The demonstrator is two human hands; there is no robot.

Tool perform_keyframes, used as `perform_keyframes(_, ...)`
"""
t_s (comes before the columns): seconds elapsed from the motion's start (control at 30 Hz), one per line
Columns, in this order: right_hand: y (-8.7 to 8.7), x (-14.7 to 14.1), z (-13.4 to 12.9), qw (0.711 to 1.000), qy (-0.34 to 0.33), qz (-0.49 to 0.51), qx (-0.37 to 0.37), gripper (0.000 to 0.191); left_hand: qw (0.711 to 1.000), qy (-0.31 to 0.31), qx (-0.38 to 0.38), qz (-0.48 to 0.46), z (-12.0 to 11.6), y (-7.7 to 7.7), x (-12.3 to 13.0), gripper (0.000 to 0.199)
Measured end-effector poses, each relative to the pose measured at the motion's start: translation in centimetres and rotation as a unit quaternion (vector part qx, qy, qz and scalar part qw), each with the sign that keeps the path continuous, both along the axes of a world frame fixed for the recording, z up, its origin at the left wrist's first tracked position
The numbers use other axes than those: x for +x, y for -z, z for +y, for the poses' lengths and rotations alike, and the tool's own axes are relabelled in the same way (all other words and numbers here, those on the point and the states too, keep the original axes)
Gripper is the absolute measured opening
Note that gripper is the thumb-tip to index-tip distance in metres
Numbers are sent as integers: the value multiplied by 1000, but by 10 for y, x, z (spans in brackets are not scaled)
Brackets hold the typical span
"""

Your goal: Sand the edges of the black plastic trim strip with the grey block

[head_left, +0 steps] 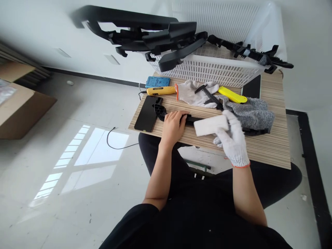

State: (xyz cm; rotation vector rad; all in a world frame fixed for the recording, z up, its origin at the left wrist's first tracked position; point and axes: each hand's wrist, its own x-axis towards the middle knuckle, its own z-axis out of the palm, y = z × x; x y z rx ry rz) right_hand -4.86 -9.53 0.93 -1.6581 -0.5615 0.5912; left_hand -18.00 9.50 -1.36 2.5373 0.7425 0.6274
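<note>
My bare left hand (174, 124) grips a long black plastic part (195, 120) that lies across the small table, fingers over its upper edge. My right hand (233, 141), in a white knitted glove with an orange cuff, is closed on a white rectangular block (210, 125). The block is held over the middle of the black part and covers a stretch of it; whether it touches cannot be made out. The part's left end (160, 110) has a ribbed grid. Its right end (256, 131) emerges in front of a grey cloth (255, 112).
Behind lie a spare glove (188, 93), black calipers (209, 95), a yellow-handled tool (161, 90), a yellow brush (232, 94) and a blue box (157, 81). A black phone (145, 116) is at left. A white basket (220, 71) with black parts (178, 38) stands at the back.
</note>
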Motion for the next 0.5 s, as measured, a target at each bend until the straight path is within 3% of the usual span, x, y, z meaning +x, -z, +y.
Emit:
perform_keyframes(0.07,0,0,8,999,2,-29,-30,66,1000,2,0,3,1,1,-1,23)
perform_keyframes(0.17,1,-2,11,991,125,-51,-9,67,1000,10,1,2,1,1,-1,21)
perform_keyframes(0.2,1,-3,10,989,138,-50,0,67,1000,9,1,3,1,0,-2,20)
perform_keyframes(0.33,2,-7,6,995,58,-81,-21,61,1000,-2,0,2,0,0,-2,16)
perform_keyframes(0.43,2,-8,3,986,142,-84,0,65,1000,5,0,-14,0,1,-2,15)
perform_keyframes(0.5,4,-7,2,989,118,-85,-3,65,1000,9,1,-21,1,2,-2,15)
